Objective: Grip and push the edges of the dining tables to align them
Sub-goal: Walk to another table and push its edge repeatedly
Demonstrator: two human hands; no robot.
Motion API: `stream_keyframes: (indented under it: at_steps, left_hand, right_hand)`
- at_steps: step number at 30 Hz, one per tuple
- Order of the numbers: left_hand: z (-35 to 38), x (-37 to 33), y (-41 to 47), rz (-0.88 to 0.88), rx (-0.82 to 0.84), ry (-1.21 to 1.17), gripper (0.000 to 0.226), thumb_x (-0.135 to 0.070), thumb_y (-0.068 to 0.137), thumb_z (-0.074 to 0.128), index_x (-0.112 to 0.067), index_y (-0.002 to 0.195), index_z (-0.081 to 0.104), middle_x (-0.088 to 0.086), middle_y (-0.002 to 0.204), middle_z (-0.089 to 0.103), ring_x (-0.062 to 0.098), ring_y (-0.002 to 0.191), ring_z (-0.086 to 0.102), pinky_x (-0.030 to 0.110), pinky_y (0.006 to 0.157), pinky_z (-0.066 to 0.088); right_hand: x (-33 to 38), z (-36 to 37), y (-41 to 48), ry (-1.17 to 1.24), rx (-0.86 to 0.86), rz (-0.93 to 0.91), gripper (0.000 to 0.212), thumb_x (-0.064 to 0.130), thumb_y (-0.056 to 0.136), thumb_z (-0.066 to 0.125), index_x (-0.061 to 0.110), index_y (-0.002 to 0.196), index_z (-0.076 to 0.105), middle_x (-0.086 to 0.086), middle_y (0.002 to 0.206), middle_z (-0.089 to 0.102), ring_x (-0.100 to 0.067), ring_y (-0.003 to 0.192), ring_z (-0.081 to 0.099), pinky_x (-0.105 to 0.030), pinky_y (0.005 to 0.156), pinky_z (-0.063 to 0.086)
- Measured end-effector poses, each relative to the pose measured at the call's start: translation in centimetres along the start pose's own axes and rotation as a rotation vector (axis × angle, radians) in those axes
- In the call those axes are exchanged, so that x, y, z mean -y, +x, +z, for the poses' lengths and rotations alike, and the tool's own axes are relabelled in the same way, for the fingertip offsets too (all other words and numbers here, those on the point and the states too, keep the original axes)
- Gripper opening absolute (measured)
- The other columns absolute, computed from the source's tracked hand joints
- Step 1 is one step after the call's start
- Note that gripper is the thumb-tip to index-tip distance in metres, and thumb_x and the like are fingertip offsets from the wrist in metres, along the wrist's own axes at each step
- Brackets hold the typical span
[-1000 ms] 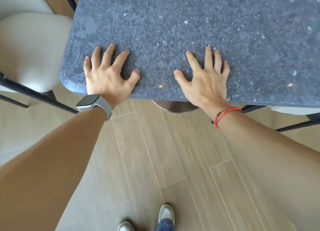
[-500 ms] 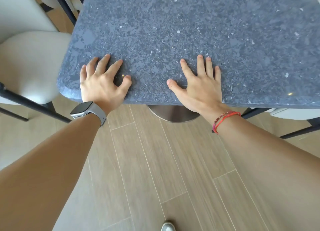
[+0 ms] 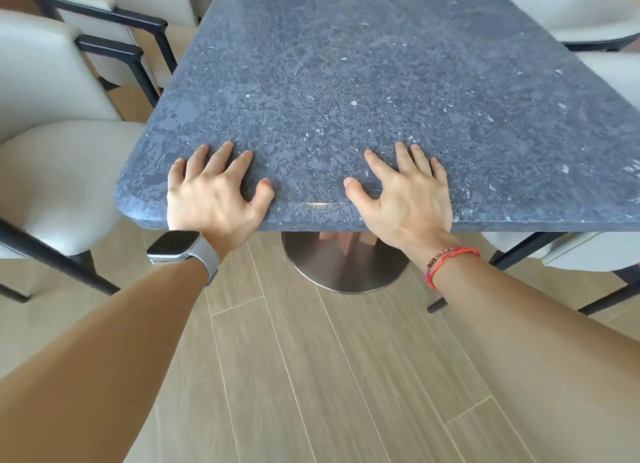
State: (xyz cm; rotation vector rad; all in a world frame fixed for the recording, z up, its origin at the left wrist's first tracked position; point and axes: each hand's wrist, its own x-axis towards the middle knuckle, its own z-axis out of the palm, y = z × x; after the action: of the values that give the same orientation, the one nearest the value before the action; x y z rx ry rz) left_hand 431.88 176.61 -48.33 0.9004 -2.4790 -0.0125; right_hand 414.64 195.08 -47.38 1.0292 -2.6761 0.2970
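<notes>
Cream armchairs (image 3: 52, 171) flank the left side as our left hand (image 3: 211, 199), a smartwatch (image 3: 176, 246) on its wrist, lies flat near the corner of the dark speckled dining table (image 3: 363, 91), fingers spread and gripping nothing. The table stands straight ahead of us on a round metal base (image 3: 346, 272) over the wood-look floor (image 3: 311, 376). Our right hand (image 3: 408, 202), with a red bracelet (image 3: 450, 258) on its wrist, presses the same near edge, fingers likewise splayed. More cream chairs (image 3: 571, 15) sit at right.
</notes>
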Motion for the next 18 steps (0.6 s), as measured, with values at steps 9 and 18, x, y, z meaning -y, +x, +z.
stream_keyframes:
  at_steps: [9,18]
  left_hand:
    - [0.19,0.34,0.27,0.051,-0.031,0.037,0.064,-0.056,0.093,0.032,-0.016,0.127,0.069,0.008,0.139,0.065,0.038,0.133,0.053,0.056,0.112,0.038]
    - [0.12,0.4,0.57,0.075,-0.012,0.045,0.062,-0.056,0.092,0.03,-0.014,0.116,0.069,0.007,0.128,0.068,0.037,0.125,0.055,0.055,0.108,0.039]
  right_hand:
    - [0.19,0.19,-0.03,0.055,-0.101,0.003,0.067,0.067,0.088,0.031,0.032,0.134,0.064,-0.017,0.147,0.054,-0.036,0.142,0.041,-0.055,0.118,0.027]
    - [0.41,0.27,-0.05,0.058,-0.099,0.021,0.062,0.065,0.088,0.034,0.035,0.132,0.065,-0.016,0.147,0.055,-0.034,0.142,0.042,-0.054,0.118,0.026]
